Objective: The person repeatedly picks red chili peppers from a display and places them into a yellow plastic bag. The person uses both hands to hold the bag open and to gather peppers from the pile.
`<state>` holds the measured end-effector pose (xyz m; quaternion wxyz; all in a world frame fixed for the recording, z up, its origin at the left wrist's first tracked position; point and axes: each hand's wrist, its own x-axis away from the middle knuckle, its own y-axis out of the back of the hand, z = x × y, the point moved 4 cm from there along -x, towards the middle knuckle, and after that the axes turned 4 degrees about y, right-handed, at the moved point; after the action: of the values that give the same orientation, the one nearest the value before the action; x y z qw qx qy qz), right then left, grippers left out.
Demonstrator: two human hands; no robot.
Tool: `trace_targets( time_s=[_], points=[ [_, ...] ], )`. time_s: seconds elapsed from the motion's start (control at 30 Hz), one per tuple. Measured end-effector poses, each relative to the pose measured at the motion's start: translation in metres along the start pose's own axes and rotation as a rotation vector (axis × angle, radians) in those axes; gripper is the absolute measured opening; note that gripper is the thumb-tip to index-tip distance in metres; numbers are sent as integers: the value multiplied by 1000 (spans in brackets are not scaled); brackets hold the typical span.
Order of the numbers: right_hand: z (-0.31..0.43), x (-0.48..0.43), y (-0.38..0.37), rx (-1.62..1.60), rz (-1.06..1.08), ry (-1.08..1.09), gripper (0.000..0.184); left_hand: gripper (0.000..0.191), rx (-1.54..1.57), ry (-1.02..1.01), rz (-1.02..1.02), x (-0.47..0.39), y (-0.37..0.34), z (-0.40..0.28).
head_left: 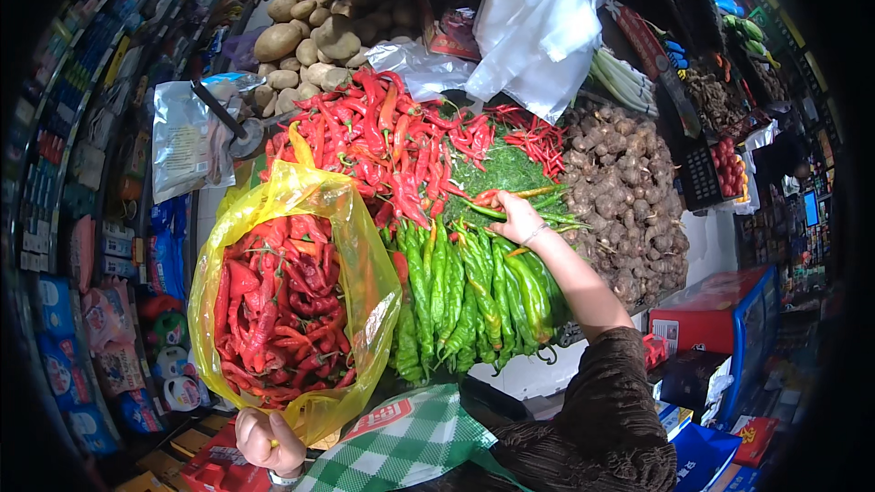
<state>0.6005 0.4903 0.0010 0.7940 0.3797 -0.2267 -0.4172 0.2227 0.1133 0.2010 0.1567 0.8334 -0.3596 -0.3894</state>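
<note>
My left hand point(270, 441) grips the lower rim of a yellow plastic bag point(372, 280). The bag is spread wide and filled with red chili peppers point(273, 314), some of them wrinkled. Over the middle of the produce stand, my right hand point(517, 220) has its fingers closed around a few long peppers, among them an orange-green chili pepper point(536, 191) and green ones. Just below that hand lies a row of long green peppers point(465, 294). Loose red peppers point(376, 137) are heaped beyond the bag, beside a green grass-like mat point(489, 171).
Potatoes point(307, 41) are piled at the back left, small brown taro-like tubers point(622, 198) at the right. White plastic bags point(540, 27) hang above the back. A silver packet point(191, 137) stands at left, near packed shelves point(89, 171). Small thin red chilies point(533, 137) lie behind the mat.
</note>
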Motion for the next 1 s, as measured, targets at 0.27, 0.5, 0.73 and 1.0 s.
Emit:
trace_targets(
  time_s=[0.27, 0.5, 0.73, 1.0],
  points=[
    [-13, -12, 23, 384, -169, 79, 29, 23, -20, 18, 12, 3, 2, 0],
    [-18, -44, 10, 409, 222, -221, 28, 25, -51, 4, -7, 5, 4, -1],
    [22, -55, -30, 101, 392, -63, 30, 28, 2, -3, 4, 6, 3, -3],
    [28, -53, -62, 324, 372, 156, 35, 29, 12, -10, 0, 6, 4, -4]
  ],
)
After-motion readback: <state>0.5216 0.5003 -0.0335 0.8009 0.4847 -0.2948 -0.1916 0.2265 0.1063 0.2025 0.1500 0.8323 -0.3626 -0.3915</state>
